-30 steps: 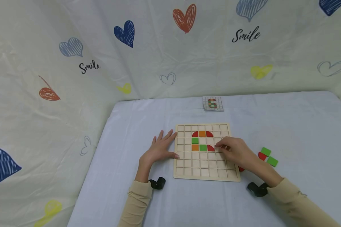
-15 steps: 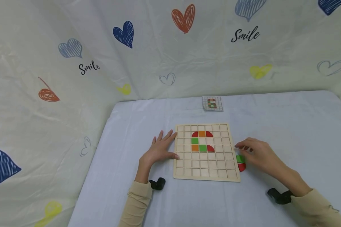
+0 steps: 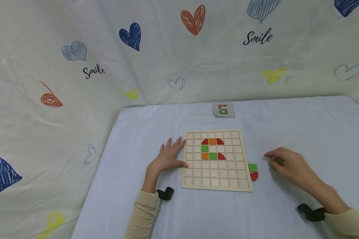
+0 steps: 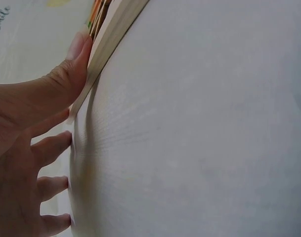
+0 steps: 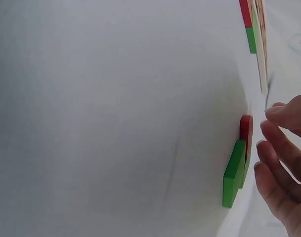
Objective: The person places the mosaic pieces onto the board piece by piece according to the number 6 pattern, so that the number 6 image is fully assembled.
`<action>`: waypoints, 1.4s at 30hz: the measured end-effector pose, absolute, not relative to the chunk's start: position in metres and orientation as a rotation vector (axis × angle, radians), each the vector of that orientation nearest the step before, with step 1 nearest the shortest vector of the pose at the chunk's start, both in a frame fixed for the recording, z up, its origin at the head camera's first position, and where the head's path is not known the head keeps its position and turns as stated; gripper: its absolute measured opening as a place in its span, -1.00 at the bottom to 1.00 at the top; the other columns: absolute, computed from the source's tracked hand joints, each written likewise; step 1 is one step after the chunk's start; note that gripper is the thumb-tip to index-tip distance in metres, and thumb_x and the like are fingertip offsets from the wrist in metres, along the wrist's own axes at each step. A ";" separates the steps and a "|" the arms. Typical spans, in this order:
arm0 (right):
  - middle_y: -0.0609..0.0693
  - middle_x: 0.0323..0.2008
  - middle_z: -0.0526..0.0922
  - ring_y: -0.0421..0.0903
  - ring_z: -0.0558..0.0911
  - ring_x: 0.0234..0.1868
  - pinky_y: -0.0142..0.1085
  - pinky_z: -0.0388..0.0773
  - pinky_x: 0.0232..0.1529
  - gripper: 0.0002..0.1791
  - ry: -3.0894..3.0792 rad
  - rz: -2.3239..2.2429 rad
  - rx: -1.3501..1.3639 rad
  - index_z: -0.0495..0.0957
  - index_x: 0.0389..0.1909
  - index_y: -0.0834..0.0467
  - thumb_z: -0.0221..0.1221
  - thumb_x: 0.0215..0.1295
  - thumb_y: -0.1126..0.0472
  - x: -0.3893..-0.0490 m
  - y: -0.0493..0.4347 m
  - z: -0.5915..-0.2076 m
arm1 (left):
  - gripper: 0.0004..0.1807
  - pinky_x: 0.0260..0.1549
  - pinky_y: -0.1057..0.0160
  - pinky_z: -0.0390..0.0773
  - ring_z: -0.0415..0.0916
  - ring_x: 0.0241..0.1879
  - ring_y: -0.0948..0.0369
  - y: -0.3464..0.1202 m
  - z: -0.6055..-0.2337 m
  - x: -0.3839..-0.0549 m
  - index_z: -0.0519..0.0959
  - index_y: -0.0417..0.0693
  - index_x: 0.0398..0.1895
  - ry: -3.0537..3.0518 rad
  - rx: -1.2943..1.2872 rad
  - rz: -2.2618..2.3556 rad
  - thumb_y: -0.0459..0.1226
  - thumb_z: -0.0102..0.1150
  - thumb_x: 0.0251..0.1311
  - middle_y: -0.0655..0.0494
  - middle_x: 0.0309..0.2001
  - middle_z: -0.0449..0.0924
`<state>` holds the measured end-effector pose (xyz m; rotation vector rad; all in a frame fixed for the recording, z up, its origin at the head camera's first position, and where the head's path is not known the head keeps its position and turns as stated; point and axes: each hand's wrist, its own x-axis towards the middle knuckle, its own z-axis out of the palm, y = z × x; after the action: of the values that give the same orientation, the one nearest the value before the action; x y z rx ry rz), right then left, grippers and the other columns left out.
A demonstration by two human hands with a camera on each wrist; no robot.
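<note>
The wooden grid board (image 3: 227, 181) lies on the white cloth. Red quarter-round, orange and green square pieces sit in its cells, among them a green square (image 3: 213, 156). Spread along the board's left edge is my left hand (image 3: 167, 158), its thumb touching the board's side in the left wrist view. My right hand (image 3: 296, 167) hovers to the right of the board, fingers loosely bent and a gap before the thumb. Close by its fingertips in the right wrist view are a green block (image 5: 234, 175) and a red piece (image 5: 246, 129); the hand hides most of them in the head view.
A green square (image 3: 253, 168) and a red quarter-round piece (image 3: 253, 176) lie against the board's right edge. A small card (image 3: 224, 109) with a coloured grid pattern lies at the back of the table, in front of the heart-printed cloth backdrop (image 3: 155, 59).
My right hand has drawn back from the board to the right, over the loose pieces, uncovering the green and red ones at the board's edge. The left hand has stayed in place.
</note>
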<state>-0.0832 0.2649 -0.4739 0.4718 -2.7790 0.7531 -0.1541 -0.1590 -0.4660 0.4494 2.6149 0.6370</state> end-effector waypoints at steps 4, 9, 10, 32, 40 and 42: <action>0.10 -0.23 0.74 0.07 0.66 -0.25 -0.36 0.61 -0.34 -0.65 -2.830 0.744 0.415 0.74 -0.21 0.25 0.46 -0.09 0.54 -0.082 0.270 -0.473 | 0.12 0.56 -0.30 -0.34 -0.44 0.66 -0.12 -0.160 -0.465 -0.154 0.06 0.16 0.67 2.614 0.449 0.637 0.06 0.50 0.11 0.14 0.68 -0.12; 0.19 -0.22 0.70 0.15 0.63 -0.23 -0.35 0.59 -0.38 -0.65 -2.840 0.727 0.367 0.73 -0.21 0.28 0.44 -0.10 0.55 -0.081 0.277 -0.473 | 0.12 0.56 -0.30 -0.35 -0.43 0.66 -0.12 -0.160 -0.464 -0.155 0.06 0.14 0.67 2.617 0.447 0.650 0.05 0.50 0.11 0.13 0.68 -0.11; 0.21 -0.23 0.69 0.15 0.63 -0.25 -0.36 0.59 -0.40 -0.65 -2.836 0.723 0.362 0.73 -0.21 0.29 0.44 -0.11 0.55 -0.081 0.279 -0.474 | 0.12 0.56 -0.30 -0.35 -0.43 0.66 -0.12 -0.160 -0.464 -0.154 0.06 0.14 0.67 2.617 0.447 0.654 0.05 0.50 0.11 0.13 0.68 -0.11; 0.25 -0.27 0.64 0.16 0.65 -0.31 -0.46 0.52 -0.46 -0.67 -2.939 0.746 0.296 0.69 -0.19 0.41 0.49 -0.02 0.43 -0.084 0.286 -0.474 | 0.12 0.56 -0.29 -0.35 -0.44 0.66 -0.11 -0.160 -0.467 -0.155 0.05 0.15 0.67 2.623 0.453 0.636 0.07 0.49 0.12 0.14 0.68 -0.12; 0.25 -0.28 0.61 0.18 0.65 -0.30 -0.50 0.49 -0.45 -0.65 -2.966 0.779 0.267 0.67 -0.19 0.43 0.50 -0.02 0.42 -0.083 0.287 -0.476 | 0.12 0.56 -0.30 -0.33 -0.44 0.66 -0.12 -0.160 -0.469 -0.155 0.05 0.15 0.68 2.615 0.459 0.628 0.07 0.48 0.12 0.13 0.68 -0.12; 0.23 -0.29 0.62 0.15 0.64 -0.31 -0.49 0.50 -0.45 -0.65 -2.956 0.787 0.276 0.66 -0.20 0.42 0.50 -0.03 0.43 -0.083 0.287 -0.477 | 0.12 0.56 -0.30 -0.34 -0.44 0.66 -0.12 -0.161 -0.469 -0.154 0.05 0.15 0.68 2.613 0.456 0.632 0.07 0.49 0.12 0.13 0.68 -0.12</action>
<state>-0.0833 0.2868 -0.4769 0.2755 -2.9557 0.7872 -0.1544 -0.1608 -0.4687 0.4559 2.6129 0.6321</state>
